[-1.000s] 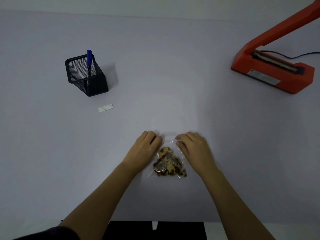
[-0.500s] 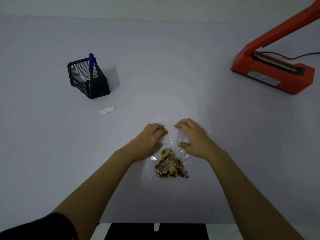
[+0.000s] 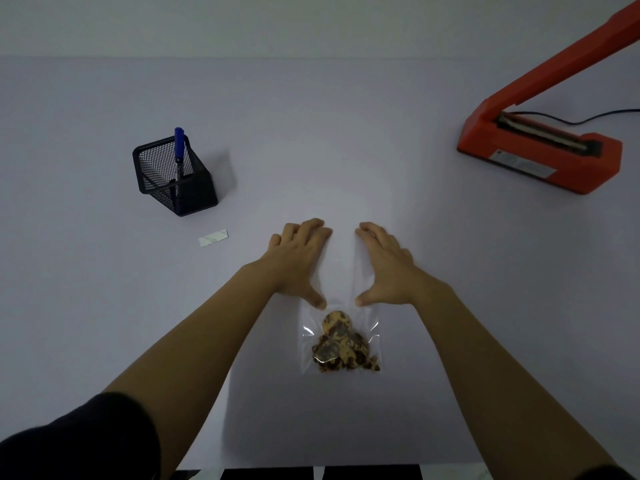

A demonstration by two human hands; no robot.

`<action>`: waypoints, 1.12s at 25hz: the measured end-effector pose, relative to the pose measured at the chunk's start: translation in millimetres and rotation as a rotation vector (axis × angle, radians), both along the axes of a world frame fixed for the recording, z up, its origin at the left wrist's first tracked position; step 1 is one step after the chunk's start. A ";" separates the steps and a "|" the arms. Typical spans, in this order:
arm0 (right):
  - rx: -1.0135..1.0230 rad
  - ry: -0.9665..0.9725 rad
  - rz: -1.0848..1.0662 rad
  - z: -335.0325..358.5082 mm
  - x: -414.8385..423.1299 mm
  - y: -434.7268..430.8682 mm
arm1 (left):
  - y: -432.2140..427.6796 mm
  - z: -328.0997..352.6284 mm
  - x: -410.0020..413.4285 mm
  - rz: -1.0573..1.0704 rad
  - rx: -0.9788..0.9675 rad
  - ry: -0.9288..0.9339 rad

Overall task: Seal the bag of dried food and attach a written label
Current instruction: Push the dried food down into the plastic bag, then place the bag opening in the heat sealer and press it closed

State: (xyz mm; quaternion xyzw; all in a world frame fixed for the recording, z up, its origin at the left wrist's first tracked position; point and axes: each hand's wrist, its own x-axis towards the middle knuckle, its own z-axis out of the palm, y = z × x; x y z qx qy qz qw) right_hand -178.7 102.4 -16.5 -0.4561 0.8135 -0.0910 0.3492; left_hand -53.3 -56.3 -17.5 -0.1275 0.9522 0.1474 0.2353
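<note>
Our left hand and right hand lie flat, palms down, fingers spread wide, on the empty upper part of a clear plastic bag that rests on the pale grey surface a little in from its near edge, about midway along it. We grip nothing; both hands only press the film against the surface, one on each side strip, with a bare band of plastic between them. Our thumbs point inward and touch the bag just above its contents. Those contents, brown-and-tan dried food slices, sit bunched in the bag's lower end, nearest to us.

Toward the left edge a black wire-mesh pen holder stands upright with a blue-capped pen in it. Just nearer than the holder, apart from it, a small white rectangular label lies flat on the surface. By the far right corner sits an orange heat sealer, its long arm raised, a black cable trailing off to the right edge.
</note>
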 end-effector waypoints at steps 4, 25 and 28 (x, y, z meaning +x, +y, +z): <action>0.063 -0.005 0.022 2.5 0.2 -2.9 | 1.9 5.0 -5.1 0.008 0.010 -0.054; -0.401 0.037 -1.210 20.6 -231.6 137.5 | 94.5 56.6 -269.5 0.559 0.578 0.304; -0.476 -0.010 -1.153 12.3 -236.4 144.5 | 99.7 47.2 -284.0 0.574 0.620 0.268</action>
